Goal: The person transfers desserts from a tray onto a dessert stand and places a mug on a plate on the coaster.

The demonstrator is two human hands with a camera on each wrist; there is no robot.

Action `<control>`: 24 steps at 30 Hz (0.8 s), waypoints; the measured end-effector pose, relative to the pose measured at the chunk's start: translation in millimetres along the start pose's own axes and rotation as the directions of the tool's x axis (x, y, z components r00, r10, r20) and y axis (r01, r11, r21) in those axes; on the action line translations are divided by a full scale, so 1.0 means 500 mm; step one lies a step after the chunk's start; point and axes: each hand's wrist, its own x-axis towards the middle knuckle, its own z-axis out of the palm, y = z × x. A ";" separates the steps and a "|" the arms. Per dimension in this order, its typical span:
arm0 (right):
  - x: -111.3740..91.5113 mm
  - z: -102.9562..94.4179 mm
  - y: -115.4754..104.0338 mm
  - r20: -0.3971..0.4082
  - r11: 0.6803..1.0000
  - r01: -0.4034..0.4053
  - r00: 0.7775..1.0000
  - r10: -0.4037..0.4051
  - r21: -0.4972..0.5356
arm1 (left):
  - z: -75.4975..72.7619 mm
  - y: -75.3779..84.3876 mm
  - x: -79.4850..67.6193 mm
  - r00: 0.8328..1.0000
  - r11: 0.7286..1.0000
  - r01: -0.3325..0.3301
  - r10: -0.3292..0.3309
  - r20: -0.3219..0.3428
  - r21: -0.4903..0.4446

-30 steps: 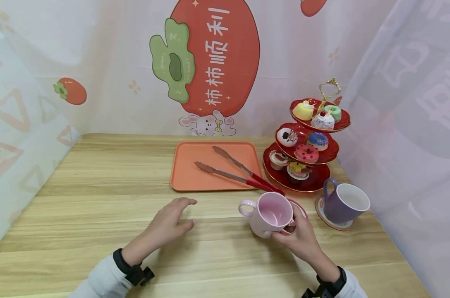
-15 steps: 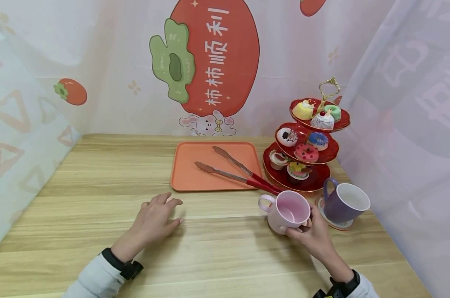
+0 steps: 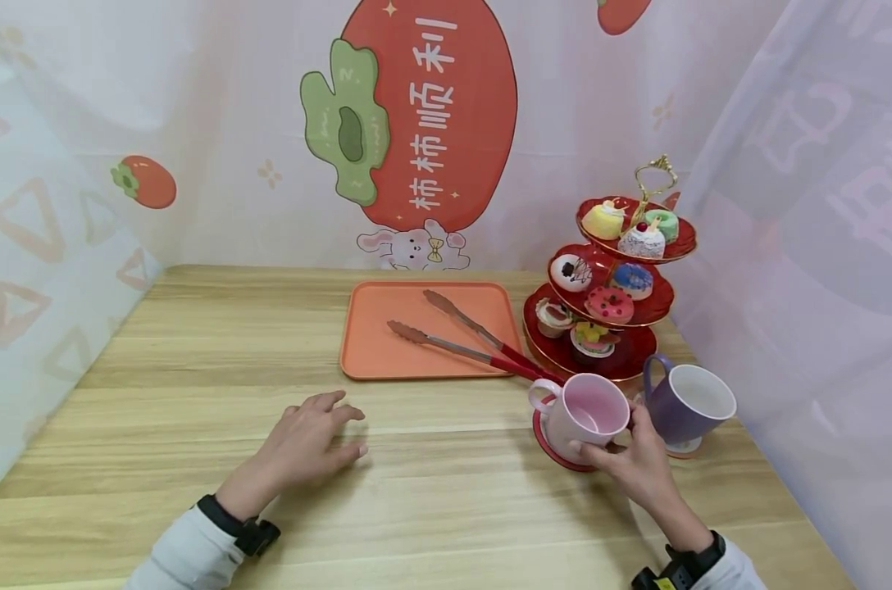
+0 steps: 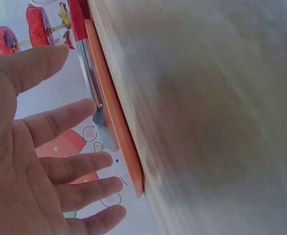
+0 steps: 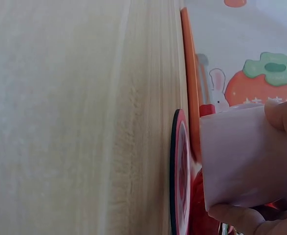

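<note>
My right hand (image 3: 638, 463) holds a pink mug (image 3: 567, 426) by its side, opposite the handle, which points left. Beneath the mug lies a round red-rimmed coaster (image 3: 540, 436), mostly covered in the head view. From the right wrist, a narrow gap shows between the mug's base (image 5: 204, 161) and the coaster (image 5: 183, 181). My left hand (image 3: 298, 442) hovers low over the table at left with fingers spread and holds nothing; its palm (image 4: 21, 181) shows in the left wrist view.
Just right of my right hand stands a purple mug (image 3: 678, 414) on another coaster (image 3: 685, 448). Behind are red-handled tongs (image 3: 453, 344) across an orange tray (image 3: 372, 360), and a three-tier red stand (image 3: 638, 344) bearing several cakes and doughnuts. Cloth walls border the table (image 3: 195, 369).
My right hand has carried the pink mug rightward, close to the purple mug and over the red coaster. My left hand has drawn back to the left.
</note>
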 end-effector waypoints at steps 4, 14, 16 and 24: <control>0.005 -0.002 0.003 0.010 1.000 -0.030 0.999 0.030 -0.002 | 0.001 0.001 0.000 1.000 1.000 0.002 -0.002 0.000 -0.006; 0.007 0.003 0.015 0.047 0.993 -0.114 0.992 0.113 0.005 | 0.002 0.000 0.000 1.000 1.000 0.003 -0.003 -0.010 0.005; 0.007 0.005 0.017 0.041 0.994 -0.105 0.994 0.105 0.008 | 0.002 -0.001 0.000 1.000 1.000 0.003 -0.003 -0.015 0.004; 0.010 0.006 0.021 0.050 0.996 -0.092 0.994 0.092 -0.003 | 0.001 -0.002 0.001 1.000 1.000 0.006 -0.006 -0.015 0.008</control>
